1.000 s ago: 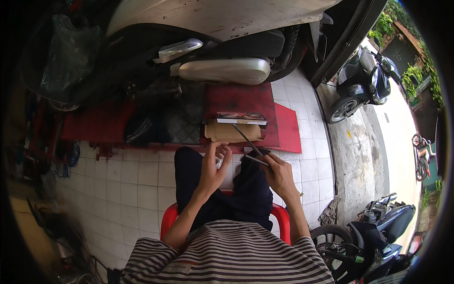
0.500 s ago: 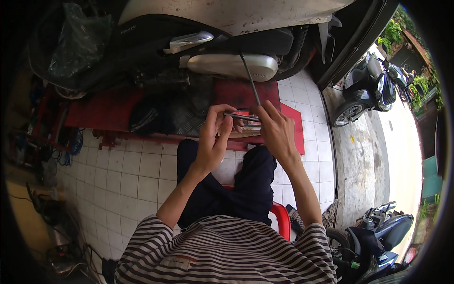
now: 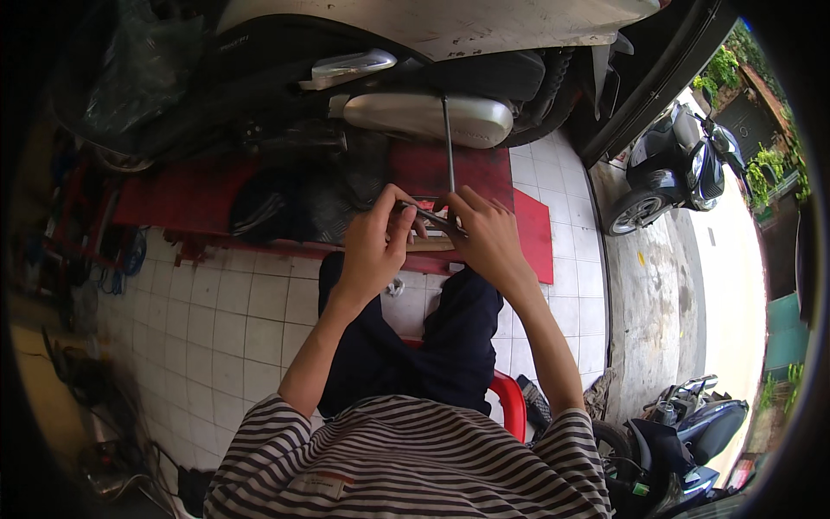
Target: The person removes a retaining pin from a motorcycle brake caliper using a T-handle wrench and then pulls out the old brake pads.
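Note:
A T-handle wrench is held in both hands in front of the raised scooter. Its long thin shaft (image 3: pixel 450 151) runs away from me to the upper edge of the scooter's silver side cover (image 3: pixel 406 118). My left hand (image 3: pixel 372 251) pinches the left end of the crossbar (image 3: pixel 430 214) between thumb and fingers. At the other end, my right hand (image 3: pixel 491 244) is closed around the crossbar near where the shaft joins it. Whether the wrench tip sits on a bolt is too small to tell.
Beneath the scooter (image 3: pixel 350 69) runs a red lift platform (image 3: pixel 532 233), with a dark cloth-like item (image 3: pixel 268 203) lying on it. I sit on a red stool (image 3: pixel 508 405). Other motorbikes stand to the right, one outside (image 3: pixel 670 173) and one close by (image 3: pixel 692 441).
Both hands have shifted a little left with the crossbar, which now slants down more to the right. The shaft has swung from leaning to nearly straight in view.

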`<state>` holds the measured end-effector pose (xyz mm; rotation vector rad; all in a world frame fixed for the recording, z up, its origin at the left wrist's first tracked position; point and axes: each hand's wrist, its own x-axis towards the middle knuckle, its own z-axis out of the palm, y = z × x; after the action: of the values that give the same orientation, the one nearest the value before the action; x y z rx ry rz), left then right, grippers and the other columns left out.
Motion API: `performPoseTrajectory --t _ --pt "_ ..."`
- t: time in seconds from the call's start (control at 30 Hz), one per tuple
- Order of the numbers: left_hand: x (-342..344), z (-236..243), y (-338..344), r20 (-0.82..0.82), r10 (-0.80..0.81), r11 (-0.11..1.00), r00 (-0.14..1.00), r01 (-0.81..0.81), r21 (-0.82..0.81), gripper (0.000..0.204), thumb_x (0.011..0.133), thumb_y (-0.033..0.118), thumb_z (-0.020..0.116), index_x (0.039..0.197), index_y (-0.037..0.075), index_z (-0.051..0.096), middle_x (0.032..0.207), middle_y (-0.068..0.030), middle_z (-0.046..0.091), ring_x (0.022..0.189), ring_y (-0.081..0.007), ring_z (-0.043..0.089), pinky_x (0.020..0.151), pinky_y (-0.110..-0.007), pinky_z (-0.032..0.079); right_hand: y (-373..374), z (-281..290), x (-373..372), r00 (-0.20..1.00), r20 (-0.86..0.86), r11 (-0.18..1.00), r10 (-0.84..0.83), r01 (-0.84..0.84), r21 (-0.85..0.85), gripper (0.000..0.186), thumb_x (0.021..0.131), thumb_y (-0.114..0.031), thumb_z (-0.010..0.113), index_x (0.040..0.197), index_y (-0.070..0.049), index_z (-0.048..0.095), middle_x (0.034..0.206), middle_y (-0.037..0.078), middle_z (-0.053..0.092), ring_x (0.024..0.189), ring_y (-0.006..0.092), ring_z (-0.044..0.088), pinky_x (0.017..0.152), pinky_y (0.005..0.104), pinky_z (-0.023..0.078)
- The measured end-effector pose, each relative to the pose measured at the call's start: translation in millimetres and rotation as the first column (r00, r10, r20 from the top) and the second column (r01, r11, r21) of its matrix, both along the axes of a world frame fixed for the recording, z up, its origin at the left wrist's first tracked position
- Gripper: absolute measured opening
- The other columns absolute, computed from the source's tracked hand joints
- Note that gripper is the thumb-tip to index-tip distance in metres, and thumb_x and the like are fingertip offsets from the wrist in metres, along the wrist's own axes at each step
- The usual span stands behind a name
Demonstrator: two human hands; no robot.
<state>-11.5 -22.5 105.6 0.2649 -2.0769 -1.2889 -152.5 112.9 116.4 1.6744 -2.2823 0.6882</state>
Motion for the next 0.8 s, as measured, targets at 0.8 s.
performPoseTrajectory --t 0.8 --pt "-5 -2 3 -0.19 0.152 0.968 0.97 -0.186 -0.171 0.02 0.085 0.004 0.08 0.099 0.003 0.065 0.087 -0.0075 0.07 0.075 -0.0187 0.07 0.065 -0.031 0.053 4 -68 51 -0.019 0.92 0.686 0.393 0.672 -0.279 0.053 0.097 -0.011 0.071 0.139 0.0 0.039 0.123 0.013 0.062 0.111 0.0181 0.064 0.094 0.0331 0.051"
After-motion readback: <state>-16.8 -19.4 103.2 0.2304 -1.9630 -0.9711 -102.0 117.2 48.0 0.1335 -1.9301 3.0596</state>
